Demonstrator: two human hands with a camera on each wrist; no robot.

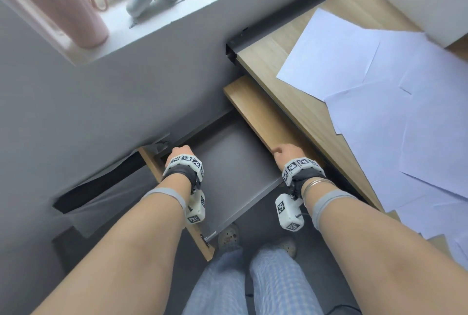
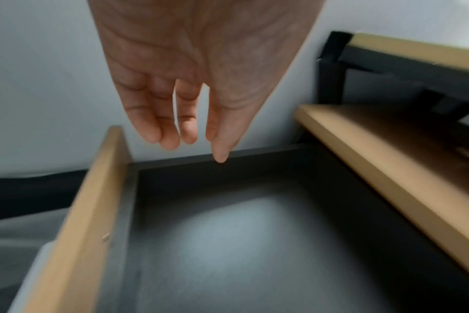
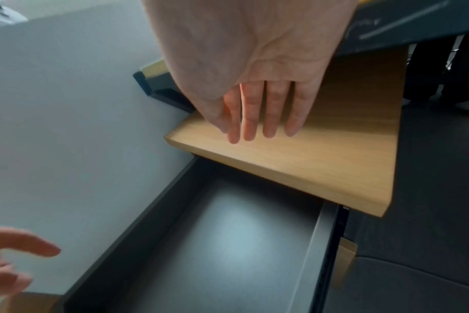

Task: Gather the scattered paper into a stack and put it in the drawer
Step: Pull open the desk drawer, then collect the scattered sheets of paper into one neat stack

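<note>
Presently the drawer (image 1: 235, 160) stands pulled out beside the worktop (image 1: 286, 66), and its dark floor shows bare in all three views; no sheet lies in it. The paper (image 1: 395, 101) is on the worktop, to the person's right, spread in overlapping white sheets at differing angles and not squared into a stack. Judgement: the step in hand is the preparing of the drawer; gathering is not yet done, and the task is at an early stage.

Left hand (image 1: 180, 152): positioned over the far left part of the drawer, near its wooden front panel (image 2: 86, 211). The left wrist view shows the fingers (image 2: 169, 127) straight and close together, pointing down toward the drawer's rear edge, with nothing in the grip. Whether a fingertip touches that edge cannot be told.

Right hand (image 1: 288, 153): positioned at the wooden board (image 3: 322, 165) that lies between the drawer and the worktop. The right wrist view shows its fingers (image 3: 271, 114) extended, side by side, over the board's face; the grip is apart and carries nothing. Contact with the board appears likely but is not certain.

Next move, as judged: both hands must go to the worktop, draw the loose sheets together, square the edges, then take the stack firmly enough that no sheet slips and lower it flat into the drawer.
</note>
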